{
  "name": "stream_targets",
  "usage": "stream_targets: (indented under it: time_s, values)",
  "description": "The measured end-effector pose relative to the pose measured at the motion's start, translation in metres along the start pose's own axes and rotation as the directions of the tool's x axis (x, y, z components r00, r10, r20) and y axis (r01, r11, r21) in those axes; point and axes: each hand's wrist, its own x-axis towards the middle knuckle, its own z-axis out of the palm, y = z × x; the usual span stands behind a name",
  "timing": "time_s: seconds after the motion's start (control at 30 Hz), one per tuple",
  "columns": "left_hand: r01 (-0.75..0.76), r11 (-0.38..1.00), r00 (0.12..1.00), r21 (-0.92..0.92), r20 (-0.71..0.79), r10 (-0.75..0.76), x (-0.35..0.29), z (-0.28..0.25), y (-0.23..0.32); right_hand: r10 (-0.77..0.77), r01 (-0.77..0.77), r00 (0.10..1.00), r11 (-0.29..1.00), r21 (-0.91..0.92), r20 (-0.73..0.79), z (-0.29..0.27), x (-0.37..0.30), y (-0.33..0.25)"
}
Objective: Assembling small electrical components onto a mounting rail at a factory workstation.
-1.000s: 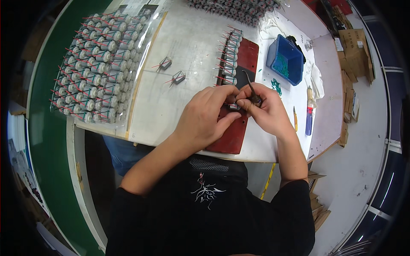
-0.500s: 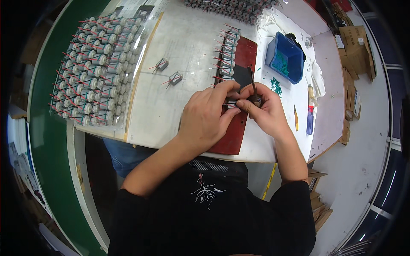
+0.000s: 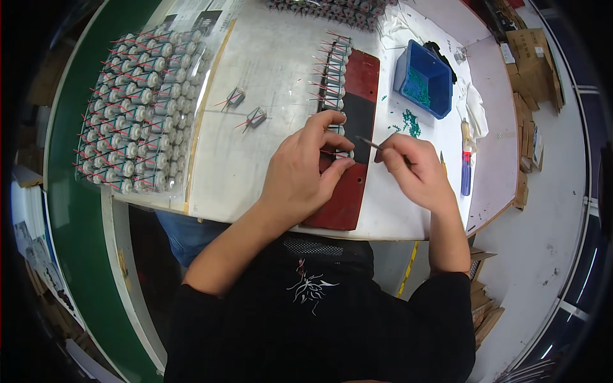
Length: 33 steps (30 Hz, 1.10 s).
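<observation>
My left hand (image 3: 295, 169) has its thumb and fingers closed round a small motor (image 3: 345, 154) at the near end of a row of motors (image 3: 335, 76). The row, with red and dark wires sticking out to the left, lies along a red board (image 3: 338, 207) with a black middle part. Pinched in my right hand (image 3: 416, 171) is a thin dark pointed tool (image 3: 369, 142), its tip aimed left toward that motor but apart from it. Its exact kind cannot be made out. My left fingers partly cover the nearest motors.
Two loose motors, one (image 3: 235, 97) behind the other (image 3: 256, 117), lie left of the row. A blue bin (image 3: 440, 105) holds small green pieces; more green pieces (image 3: 410, 124) are scattered before it. Many motors (image 3: 134, 115) are packed at left. A blue-handled tool (image 3: 466, 172) lies right.
My right hand has drawn back to the right, away from the left fingers. The dark tool has swung from upright to pointing left. My left hand stays at the motor.
</observation>
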Motion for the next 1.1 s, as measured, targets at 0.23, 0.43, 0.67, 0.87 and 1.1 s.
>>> stream_targets:
  time_s: [0.23,0.43,0.67,0.87,1.1]
  values:
    - [-0.014,1.0,1.0,-0.021,-0.022,0.013,-0.002,0.002,-0.006,-0.067,0.076,0.994,0.99,0.115,-0.081,0.019,0.012,0.007]
    - [-0.014,0.998,0.999,-0.053,-0.036,0.012,-0.003,0.001,-0.006,-0.042,0.047,0.999,0.95,0.309,-0.025,0.026,0.019,0.005]
    - [0.019,0.994,0.999,-0.111,-0.044,-0.024,-0.002,0.001,-0.006,-0.196,0.203,0.978,0.972,0.12,-0.07,0.027,0.022,0.006]
    - [-0.012,0.995,0.999,-0.096,-0.042,0.008,-0.005,-0.001,-0.009,0.016,-0.015,1.0,0.978,0.206,-0.001,0.024,0.025,-0.004]
    - [0.042,0.991,0.999,-0.13,0.003,-0.042,-0.004,-0.004,-0.007,-0.007,0.006,0.997,1.0,0.019,0.074,0.016,0.034,-0.015]
